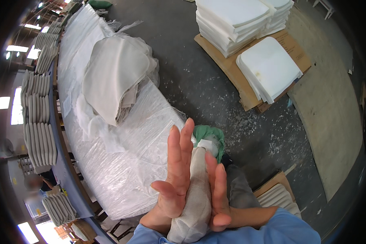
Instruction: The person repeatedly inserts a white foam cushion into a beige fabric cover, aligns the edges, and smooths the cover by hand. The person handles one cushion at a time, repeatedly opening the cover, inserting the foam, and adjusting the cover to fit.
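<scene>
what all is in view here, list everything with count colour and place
fabric-wrapped roll: one, off-white, upright between the two palms
green cloth: one, green, at the roll's top end
fabric covers: one pile, beige, on the table
plastic sheeting: one layer, clear white, covering the long table
foam pads: several stacks, white, on cardboard on the floor, upper right
cardboard sheets: brown, under the foam
cushion stacks: many, grey-white, far left
concrete floor: grey, littered with white scraps
left hand: flat against the roll's left side
right hand: flat against its right side
</scene>
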